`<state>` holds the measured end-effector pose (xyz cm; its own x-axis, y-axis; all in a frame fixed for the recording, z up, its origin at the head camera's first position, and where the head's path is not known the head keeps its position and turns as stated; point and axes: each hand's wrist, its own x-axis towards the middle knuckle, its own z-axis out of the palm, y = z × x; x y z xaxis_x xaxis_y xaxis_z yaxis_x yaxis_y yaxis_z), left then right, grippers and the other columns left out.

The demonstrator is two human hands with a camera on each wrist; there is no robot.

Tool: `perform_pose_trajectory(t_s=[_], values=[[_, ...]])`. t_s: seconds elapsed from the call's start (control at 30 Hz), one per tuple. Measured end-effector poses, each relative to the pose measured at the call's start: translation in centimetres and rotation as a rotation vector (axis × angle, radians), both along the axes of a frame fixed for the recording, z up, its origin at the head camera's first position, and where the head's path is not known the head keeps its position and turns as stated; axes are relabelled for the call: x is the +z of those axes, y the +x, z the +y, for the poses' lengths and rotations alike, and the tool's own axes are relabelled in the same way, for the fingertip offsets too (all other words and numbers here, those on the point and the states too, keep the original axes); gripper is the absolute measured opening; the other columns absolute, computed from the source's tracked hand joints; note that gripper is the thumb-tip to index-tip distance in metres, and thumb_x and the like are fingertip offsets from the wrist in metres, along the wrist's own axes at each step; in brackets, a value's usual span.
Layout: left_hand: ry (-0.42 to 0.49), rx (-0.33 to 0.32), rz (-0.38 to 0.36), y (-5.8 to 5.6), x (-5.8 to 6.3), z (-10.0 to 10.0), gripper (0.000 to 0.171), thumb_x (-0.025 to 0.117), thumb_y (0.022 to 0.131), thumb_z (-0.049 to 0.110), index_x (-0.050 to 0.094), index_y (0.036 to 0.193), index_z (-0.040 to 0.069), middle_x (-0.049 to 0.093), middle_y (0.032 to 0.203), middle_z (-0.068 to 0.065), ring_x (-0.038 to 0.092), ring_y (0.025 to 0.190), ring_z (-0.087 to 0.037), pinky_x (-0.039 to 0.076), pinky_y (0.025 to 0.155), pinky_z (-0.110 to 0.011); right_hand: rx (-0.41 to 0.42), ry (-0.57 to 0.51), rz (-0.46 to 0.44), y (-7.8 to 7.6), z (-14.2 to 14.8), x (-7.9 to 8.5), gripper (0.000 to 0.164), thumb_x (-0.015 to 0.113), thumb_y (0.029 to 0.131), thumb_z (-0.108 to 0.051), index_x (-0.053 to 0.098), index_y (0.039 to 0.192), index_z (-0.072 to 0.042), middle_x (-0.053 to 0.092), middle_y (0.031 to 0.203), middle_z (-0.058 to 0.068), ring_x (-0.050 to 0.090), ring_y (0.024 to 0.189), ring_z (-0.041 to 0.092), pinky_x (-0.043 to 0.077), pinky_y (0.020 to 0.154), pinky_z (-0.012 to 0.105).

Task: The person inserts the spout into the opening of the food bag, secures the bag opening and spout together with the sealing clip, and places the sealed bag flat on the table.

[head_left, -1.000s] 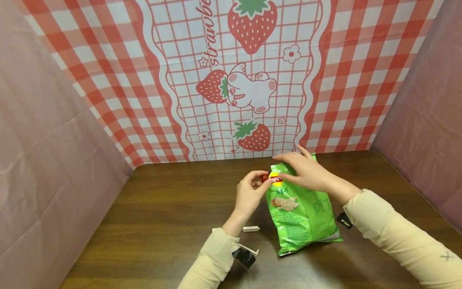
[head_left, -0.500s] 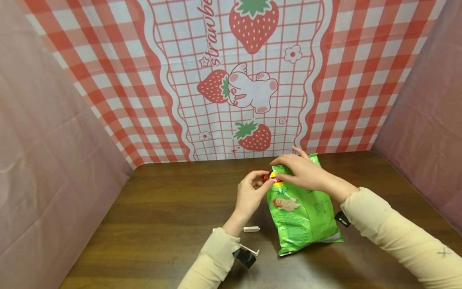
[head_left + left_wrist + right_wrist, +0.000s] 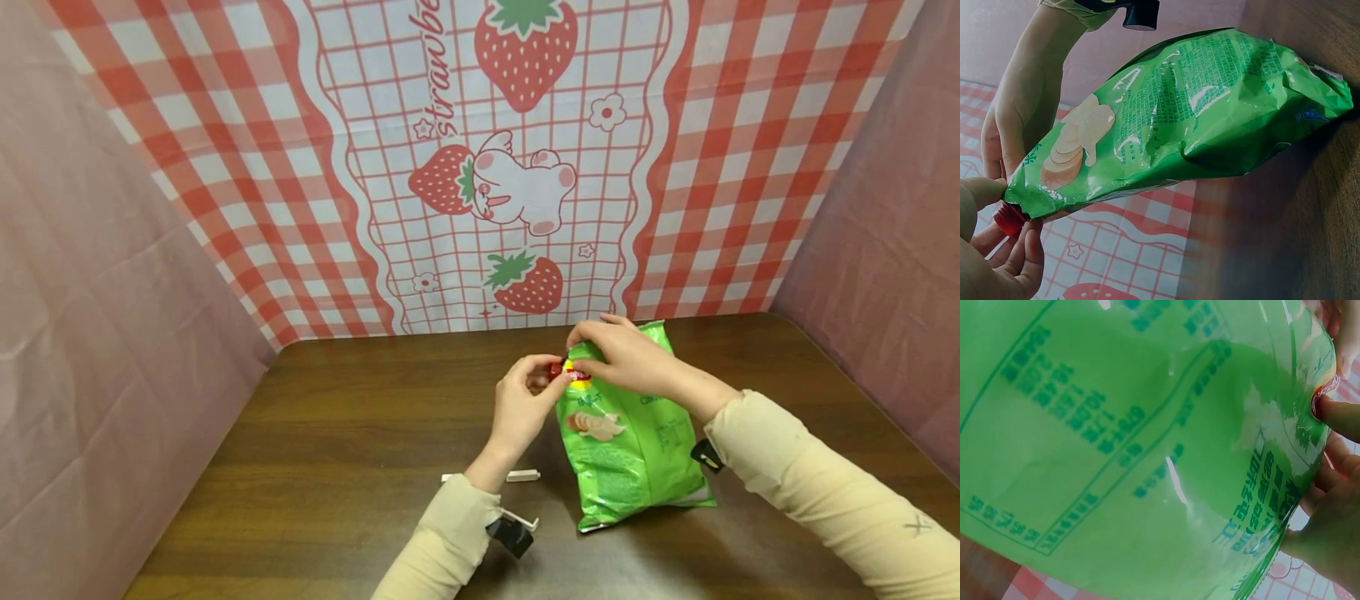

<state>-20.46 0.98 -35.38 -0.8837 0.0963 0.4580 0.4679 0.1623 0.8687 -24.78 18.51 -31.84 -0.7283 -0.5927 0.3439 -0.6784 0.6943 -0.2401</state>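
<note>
A green chip bag is held upright and slightly tilted on the table in the head view. Its top left corner is pinched between the thumb and fingers of my left hand. At that same corner sits a small red ribbed piece that looks like a cap, partly hidden by the left fingers. My right hand grips the bag's top edge, thumb on the front near the yellow and red logo and fingers behind. Bag print fills most of the right wrist view, with right-hand fingers at its edge.
Thin white plastic strips lie on the brown wooden table, left of the bag. Another white bent piece shows beside the left wrist's black camera. A strawberry-patterned cloth hangs behind, with pink drapes at both sides.
The bag's top has shifted slightly right. My right hand has drawn a little lower, its raised finger coming down toward the bag's top edge. The left hand has barely moved.
</note>
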Motion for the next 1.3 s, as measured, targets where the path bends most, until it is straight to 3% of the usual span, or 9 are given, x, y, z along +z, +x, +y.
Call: perform_pose_trajectory(t_s=[0.17, 0.5, 0.97, 1.3], values=[[0.004, 0.003, 0.027, 0.05, -0.13, 0.10, 0.024, 0.068, 0.079, 0.006, 0.064, 0.101, -0.004, 0.064, 0.091, -0.017, 0.060, 0.071, -0.025, 0.047, 0.063, -0.018, -0.001, 0.020, 0.015, -0.03, -0.07, -0.08, 0.016, 0.066, 0.083, -0.016, 0.056, 0.095, -0.013, 0.061, 0.085, -0.005, 0.057, 0.079, 0.013, 0.040, 0.080, 0.042], [0.002, 0.020, 0.032, 0.26, -0.11, 0.19, 0.024, 0.068, 0.079, 0.005, 0.064, 0.101, -0.003, 0.064, 0.091, -0.017, 0.059, 0.069, -0.023, 0.046, 0.062, -0.019, 0.006, 0.044, -0.009, -0.01, -0.19, 0.31, 0.014, 0.064, 0.084, -0.014, 0.055, 0.094, -0.012, 0.059, 0.077, -0.006, 0.046, 0.059, 0.003, 0.039, 0.057, 0.024], [0.009, 0.016, 0.013, 0.00, -0.54, 0.04, 0.023, 0.068, 0.080, 0.009, 0.064, 0.101, -0.001, 0.065, 0.091, -0.015, 0.057, 0.069, -0.013, 0.046, 0.063, -0.018, 0.002, 0.000, 0.019, -0.07, -0.41, -0.09, 0.015, 0.066, 0.082, -0.013, 0.055, 0.092, -0.012, 0.060, 0.079, -0.005, 0.049, 0.061, 0.004, 0.040, 0.059, 0.024], [0.016, 0.006, -0.009, 0.19, -0.56, 0.00, 0.023, 0.066, 0.081, 0.008, 0.064, 0.102, -0.002, 0.064, 0.093, -0.015, 0.057, 0.071, -0.014, 0.046, 0.064, -0.019, -0.013, -0.015, 0.014, -0.03, -0.46, -0.32, 0.016, 0.067, 0.081, -0.012, 0.055, 0.092, -0.013, 0.061, 0.080, -0.004, 0.051, 0.065, 0.006, 0.041, 0.060, 0.025]])
